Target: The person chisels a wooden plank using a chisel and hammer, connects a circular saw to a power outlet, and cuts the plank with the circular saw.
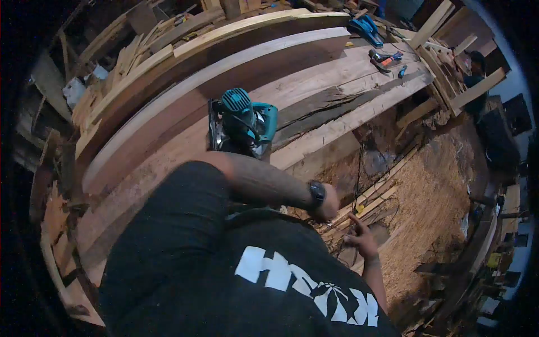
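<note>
My left hand [327,204], with a dark watch [317,192] on the wrist, is in front of my torso; its fingers are mostly hidden behind the back of the hand. Close by, lower right, is my right hand [362,238], its index finger stretched out and apart from the others, with nothing visible held. The two hands look near each other but not touching. A teal circular saw [245,121] rests on the wooden planks beyond my left forearm. Thin wooden strips [373,203] and dark cords lie beneath and behind the hands.
Long curved boards [224,59] stand along the back of the planks. A hammer [380,60], small tools and a blue tool [366,30] lie at the far end. Wood shavings [432,202] cover the ground at right. Part of another person [476,70] shows at upper right.
</note>
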Available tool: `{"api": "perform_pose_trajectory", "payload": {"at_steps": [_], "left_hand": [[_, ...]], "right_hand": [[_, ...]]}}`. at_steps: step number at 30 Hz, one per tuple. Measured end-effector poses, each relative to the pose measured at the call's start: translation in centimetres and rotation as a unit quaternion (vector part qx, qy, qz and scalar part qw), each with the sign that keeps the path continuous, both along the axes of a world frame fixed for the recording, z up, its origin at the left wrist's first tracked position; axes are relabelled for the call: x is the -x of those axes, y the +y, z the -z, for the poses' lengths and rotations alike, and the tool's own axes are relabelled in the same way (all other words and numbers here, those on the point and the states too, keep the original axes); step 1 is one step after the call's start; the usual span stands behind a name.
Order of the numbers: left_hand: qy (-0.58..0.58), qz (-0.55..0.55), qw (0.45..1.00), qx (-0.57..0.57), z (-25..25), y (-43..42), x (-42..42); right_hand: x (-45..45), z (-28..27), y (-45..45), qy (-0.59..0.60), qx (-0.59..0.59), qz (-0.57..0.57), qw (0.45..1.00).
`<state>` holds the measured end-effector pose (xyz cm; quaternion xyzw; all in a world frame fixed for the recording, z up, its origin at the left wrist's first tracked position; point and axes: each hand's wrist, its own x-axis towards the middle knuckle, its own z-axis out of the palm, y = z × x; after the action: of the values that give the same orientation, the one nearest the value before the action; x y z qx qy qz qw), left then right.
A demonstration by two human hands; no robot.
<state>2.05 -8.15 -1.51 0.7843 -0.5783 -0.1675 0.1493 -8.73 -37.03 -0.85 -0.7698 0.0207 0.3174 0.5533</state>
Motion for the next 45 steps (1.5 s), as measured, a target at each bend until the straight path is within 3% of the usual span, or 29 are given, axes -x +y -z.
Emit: {"api": "perform_pose_trajectory", "payload": {"at_steps": [1,2,4,7,8,9,10,12,13,14,19,23,26,29,31,32,35,37,38,39,40,41,42,44,45], "left_hand": [[-0.013,0.018,1.000,0.008,0.5,-2.1,-0.3],[-0.007,-0.041,0.998,0.048,-2.2,-2.6,-0.4],[-0.095,0.044,0.994,-0.019,-2.2,-2.7,-3.6],[-0.169,-0.025,0.979,0.111,-1.0,3.9,-15.5],[-0.105,-0.183,0.976,-0.046,-6.5,8.3,-17.1],[-0.153,-0.187,0.970,-0.019,-7.5,12.5,-20.1],[-0.250,-0.169,0.937,-0.176,-12.4,16.2,-20.2],[-0.121,-0.244,0.924,-0.269,-17.4,21.4,-20.1],[-0.186,-0.268,0.912,-0.248,-16.0,24.1,-20.3],[-0.171,-0.277,0.905,-0.273,-16.7,25.4,-19.5],[-0.099,-0.340,0.924,-0.147,-12.1,29.2,-20.3],[-0.076,-0.351,0.912,-0.198,-12.5,24.6,-20.3],[-0.076,-0.393,0.846,-0.353,-16.5,24.8,-18.7],[-0.204,-0.375,0.872,-0.239,-11.5,37.3,-22.6],[-0.126,-0.325,0.869,-0.352,-18.6,37.2,-17.8],[-0.121,-0.355,0.891,-0.256,-19.1,37.8,-15.0],[-0.062,-0.220,0.968,-0.101,-20.5,34.4,-6.2],[0.089,-0.110,0.984,-0.113,-19.3,27.4,-1.8],[0.206,-0.090,0.971,-0.086,-17.4,24.5,-0.5],[0.356,-0.111,0.907,-0.197,-17.8,20.2,-0.7],[0.310,-0.093,0.946,-0.031,-8.1,20.2,-0.1],[0.383,-0.143,0.911,-0.045,-8.2,16.2,-0.1],[0.240,-0.058,0.968,0.048,-5.2,14.3,-1.5],[0.270,-0.142,0.950,0.069,-0.7,12.3,-7.6],[0.285,-0.184,0.937,0.083,1.0,11.3,-10.6]], "right_hand": [[-1.5,0.0,1.6,-0.033,-0.003,-0.053,0.998],[-2.8,2.6,2.2,-0.096,0.066,-0.138,0.984],[-3.1,3.6,2.5,-0.143,0.141,-0.189,0.961],[-2.2,0.3,4.3,-0.077,0.101,-0.065,0.990],[-2.2,0.8,3.9,-0.089,0.087,-0.055,0.991],[-2.0,1.4,3.0,-0.099,0.074,-0.041,0.992],[-1.7,1.7,2.5,-0.110,0.061,-0.024,0.992],[-1.4,-0.8,4.7,-0.111,0.053,-0.038,0.992],[-1.2,-0.3,5.1,-0.115,0.030,-0.038,0.992],[-1.1,0.2,5.6,-0.118,0.006,-0.038,0.992],[-1.4,-0.7,8.8,-0.112,0.019,-0.087,0.990],[-1.3,-1.4,8.6,-0.070,0.095,-0.113,0.987],[-0.8,2.7,4.9,-0.111,0.087,-0.097,0.985],[0.9,4.5,0.0,-0.125,0.083,-0.034,0.988],[2.2,6.0,-3.7,-0.098,0.122,-0.009,0.988],[3.2,7.3,-6.0,-0.074,0.154,-0.010,0.985],[7.0,7.4,-7.6,-0.004,0.208,0.048,0.977],[9.4,10.2,-10.8,0.039,0.235,0.066,0.969],[12.5,16.8,-16.3,0.054,0.236,0.059,0.969],[15.3,22.1,-21.5,0.061,0.232,0.066,0.969],[17.1,25.4,-25.0,0.070,0.228,0.073,0.968],[15.9,22.8,-24.3,0.102,0.267,0.006,0.958],[14.6,19.9,-23.4,0.129,0.301,-0.066,0.943],[13.0,14.9,-19.4,0.157,0.310,-0.079,0.934],[12.0,13.6,-17.3,0.152,0.286,-0.026,0.946]]}}
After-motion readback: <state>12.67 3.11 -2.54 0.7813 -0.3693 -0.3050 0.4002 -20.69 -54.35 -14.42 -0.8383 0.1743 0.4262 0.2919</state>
